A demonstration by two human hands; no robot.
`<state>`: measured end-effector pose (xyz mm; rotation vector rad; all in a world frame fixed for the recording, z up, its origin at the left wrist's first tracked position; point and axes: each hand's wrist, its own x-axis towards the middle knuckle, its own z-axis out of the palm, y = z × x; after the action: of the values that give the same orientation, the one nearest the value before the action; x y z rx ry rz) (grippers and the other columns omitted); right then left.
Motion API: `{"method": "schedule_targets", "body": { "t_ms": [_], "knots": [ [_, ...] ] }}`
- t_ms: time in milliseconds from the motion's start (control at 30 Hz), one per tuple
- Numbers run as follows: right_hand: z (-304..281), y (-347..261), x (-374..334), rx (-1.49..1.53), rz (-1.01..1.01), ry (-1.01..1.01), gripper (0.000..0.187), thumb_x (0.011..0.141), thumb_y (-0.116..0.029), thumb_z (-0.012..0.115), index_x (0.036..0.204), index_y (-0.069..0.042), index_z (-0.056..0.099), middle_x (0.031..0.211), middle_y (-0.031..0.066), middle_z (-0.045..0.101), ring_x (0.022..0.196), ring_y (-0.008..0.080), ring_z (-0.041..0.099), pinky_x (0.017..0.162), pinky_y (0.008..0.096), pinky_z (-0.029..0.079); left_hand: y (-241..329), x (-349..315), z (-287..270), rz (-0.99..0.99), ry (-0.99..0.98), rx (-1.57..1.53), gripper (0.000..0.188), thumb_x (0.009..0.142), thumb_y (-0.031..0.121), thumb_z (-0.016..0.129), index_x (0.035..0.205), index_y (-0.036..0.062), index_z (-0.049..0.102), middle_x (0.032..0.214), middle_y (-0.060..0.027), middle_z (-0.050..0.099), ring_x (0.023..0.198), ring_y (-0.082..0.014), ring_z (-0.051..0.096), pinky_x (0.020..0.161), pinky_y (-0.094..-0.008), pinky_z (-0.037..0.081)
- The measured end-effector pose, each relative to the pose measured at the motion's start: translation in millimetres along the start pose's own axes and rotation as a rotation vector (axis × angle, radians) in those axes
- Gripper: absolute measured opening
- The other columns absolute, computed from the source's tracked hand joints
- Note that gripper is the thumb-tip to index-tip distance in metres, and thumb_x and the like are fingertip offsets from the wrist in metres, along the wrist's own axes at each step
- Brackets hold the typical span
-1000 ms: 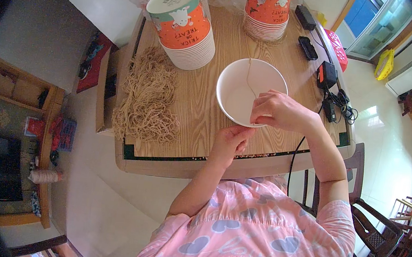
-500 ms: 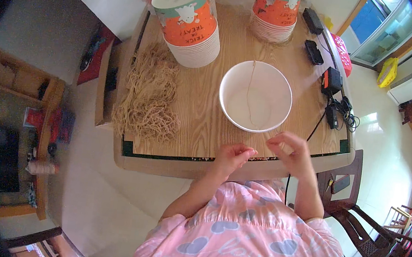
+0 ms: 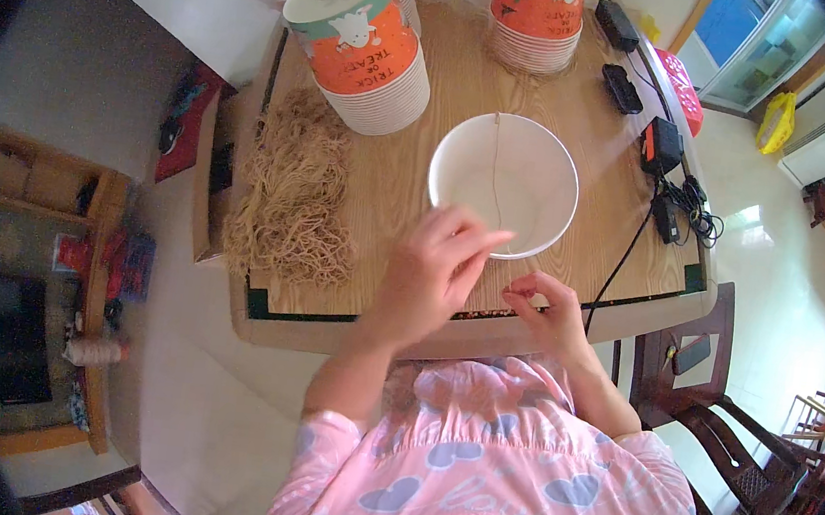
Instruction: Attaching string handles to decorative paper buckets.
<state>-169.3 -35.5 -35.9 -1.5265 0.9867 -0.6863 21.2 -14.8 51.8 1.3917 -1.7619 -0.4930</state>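
A white paper bucket (image 3: 561,188) stands on the wood-grain table with its mouth toward me. A thin tan string (image 3: 496,161) runs from its far rim down the inside. My left hand (image 3: 431,270) is raised at the bucket's near left side and overlaps its rim in view; its fingers are bent together, slightly blurred. Just below the near rim, my right hand (image 3: 552,312) pinches thumb and forefinger together at the table's front edge. Whatever either hand holds is too small to make out. A heap of tan strings (image 3: 298,195) lies left of the bucket.
Stacked orange-and-white paper buckets (image 3: 368,62) stand at the back left, with another stack (image 3: 535,29) at the back. Along the right edge lie a black-and-orange power adapter (image 3: 660,146), coiled cables (image 3: 694,209) and a black tray-like piece (image 3: 621,88). A dark wooden chair (image 3: 691,377) stands at right.
My left hand has risen forward to the bucket's near rim. My right hand has shifted slightly left and down. The bucket and string stay in place while the view has shifted a little.
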Motion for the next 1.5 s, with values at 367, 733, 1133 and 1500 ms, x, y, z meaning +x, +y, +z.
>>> {"method": "schedule_targets", "body": {
  "t_ms": [367,733,1133,1500],
  "knots": [
    [-2,12,1,0.038,-0.102,-0.035,0.009,0.082,-0.007,0.065,0.089,-0.002,0.064,0.083,0.0037,0.064,0.077,0.0113,0.059,0.066,0.0273,0.047,-54,90,31,0.044,-1.140,0.369,0.027,0.068,0.005,0.061,0.094,0.0067,0.067,0.098,-0.0137,0.062,0.093,-0.0291,0.059,0.083,-0.0404,0.046],
    [-9,32,0,-0.041,0.012,-0.095,0.004,0.081,-0.003,0.063,0.084,0.000,0.063,0.076,0.0031,0.062,0.074,0.0102,0.056,0.066,0.0265,0.046,-4,56,-18,-0.029,-0.658,0.098,0.012,0.077,0.012,0.065,0.082,0.0027,0.060,0.083,-0.0109,0.062,0.083,-0.0249,0.060,0.077,-0.0362,0.046],
    [-12,36,-3,-0.127,-0.063,-0.257,0.009,0.078,-0.006,0.061,0.086,-0.003,0.062,0.077,0.0126,0.063,0.072,0.0248,0.063,0.066,0.0333,0.049,-4,-31,30,0.261,0.000,0.481,0.015,0.075,0.008,0.067,0.088,0.0100,0.059,0.080,-0.0025,0.054,0.079,-0.0195,0.055,0.086,-0.0406,0.041],
    [0,18,7,0.090,-0.297,0.272,0.015,0.080,0.000,0.064,0.094,-0.001,0.062,0.093,0.0081,0.060,0.084,0.0167,0.058,0.075,0.0274,0.046,-15,-50,53,0.073,0.264,0.358,0.019,0.074,0.005,0.069,0.090,0.0098,0.059,0.085,-0.0018,0.062,0.083,-0.0197,0.059,0.088,-0.0409,0.039]
  ]
}}
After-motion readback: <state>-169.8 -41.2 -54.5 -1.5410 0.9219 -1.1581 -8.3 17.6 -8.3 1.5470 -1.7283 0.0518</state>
